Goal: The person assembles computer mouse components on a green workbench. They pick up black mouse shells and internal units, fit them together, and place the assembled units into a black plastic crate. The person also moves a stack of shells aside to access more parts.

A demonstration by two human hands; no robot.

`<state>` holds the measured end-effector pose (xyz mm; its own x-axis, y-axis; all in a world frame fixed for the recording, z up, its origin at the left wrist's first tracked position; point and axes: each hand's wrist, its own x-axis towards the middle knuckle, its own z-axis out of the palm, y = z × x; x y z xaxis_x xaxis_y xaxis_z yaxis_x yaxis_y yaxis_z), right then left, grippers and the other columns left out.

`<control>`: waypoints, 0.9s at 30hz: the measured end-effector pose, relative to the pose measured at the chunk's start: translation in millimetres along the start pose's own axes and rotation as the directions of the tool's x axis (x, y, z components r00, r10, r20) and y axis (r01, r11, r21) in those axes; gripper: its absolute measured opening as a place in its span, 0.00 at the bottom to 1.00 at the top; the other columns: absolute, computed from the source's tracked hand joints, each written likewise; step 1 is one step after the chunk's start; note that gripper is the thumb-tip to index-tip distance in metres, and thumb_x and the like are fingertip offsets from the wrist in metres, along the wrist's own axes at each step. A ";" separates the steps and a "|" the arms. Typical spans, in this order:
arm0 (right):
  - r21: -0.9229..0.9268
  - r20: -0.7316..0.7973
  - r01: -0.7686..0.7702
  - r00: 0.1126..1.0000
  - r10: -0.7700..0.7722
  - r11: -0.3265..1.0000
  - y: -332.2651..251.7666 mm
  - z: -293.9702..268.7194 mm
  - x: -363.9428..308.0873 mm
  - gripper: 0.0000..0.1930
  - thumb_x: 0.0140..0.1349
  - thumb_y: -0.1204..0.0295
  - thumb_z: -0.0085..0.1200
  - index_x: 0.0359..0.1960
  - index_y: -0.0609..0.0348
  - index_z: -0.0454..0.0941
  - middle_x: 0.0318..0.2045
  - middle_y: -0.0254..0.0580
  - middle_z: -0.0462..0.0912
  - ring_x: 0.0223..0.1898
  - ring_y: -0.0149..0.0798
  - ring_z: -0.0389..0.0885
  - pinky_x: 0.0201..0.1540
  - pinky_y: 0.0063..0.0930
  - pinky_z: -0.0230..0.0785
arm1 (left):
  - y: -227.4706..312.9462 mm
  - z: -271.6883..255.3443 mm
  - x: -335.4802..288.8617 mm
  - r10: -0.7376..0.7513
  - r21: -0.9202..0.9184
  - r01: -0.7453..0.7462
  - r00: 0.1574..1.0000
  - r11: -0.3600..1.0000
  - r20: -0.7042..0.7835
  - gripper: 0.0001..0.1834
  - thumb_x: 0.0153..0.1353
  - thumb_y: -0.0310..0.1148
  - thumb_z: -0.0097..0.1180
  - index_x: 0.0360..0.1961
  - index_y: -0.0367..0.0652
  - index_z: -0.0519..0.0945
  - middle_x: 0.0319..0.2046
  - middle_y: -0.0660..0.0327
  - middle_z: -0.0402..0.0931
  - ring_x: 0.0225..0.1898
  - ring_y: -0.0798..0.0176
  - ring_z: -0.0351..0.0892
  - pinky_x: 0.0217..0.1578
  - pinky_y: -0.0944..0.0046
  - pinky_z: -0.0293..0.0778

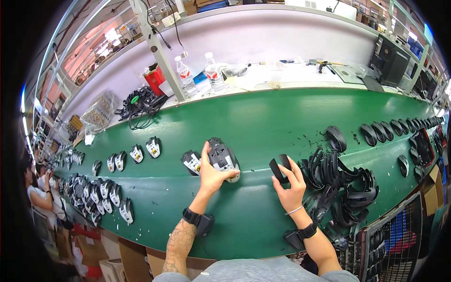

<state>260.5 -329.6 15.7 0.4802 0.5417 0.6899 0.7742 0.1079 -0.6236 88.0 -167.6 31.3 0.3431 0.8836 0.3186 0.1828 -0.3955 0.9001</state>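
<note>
Right hand (290,184), nearest the camera, pinches a thin curved black shell piece (280,168) just right of the mouse base (223,159) on the green belt (263,117), which the left hand (212,175) clasps by its sides; both parts look light, rigid, snap-prone plastic

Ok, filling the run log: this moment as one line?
left hand: holds grey-black plastic mouse base | right hand: holds curved black plastic shell piece | surface: green belt
</note>
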 end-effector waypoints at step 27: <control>0.058 0.430 -0.002 0.903 -0.023 0.998 -42.3 18.2 -27.7 0.35 0.48 0.72 0.65 0.61 0.58 0.68 0.58 0.55 0.67 0.59 0.55 0.66 0.59 0.41 0.63 | 10.6 31.1 -83.5 -0.200 -0.565 0.261 0.965 0.783 0.169 0.38 0.49 0.19 0.65 0.59 0.39 0.57 0.52 0.52 0.66 0.50 0.59 0.74 0.49 0.60 0.76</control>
<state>206.9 -334.0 16.2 0.2382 0.8448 0.4791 0.7478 0.1553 -0.6455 89.9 -253.3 5.0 0.4507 0.8893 0.0775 -0.2877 0.0625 0.9557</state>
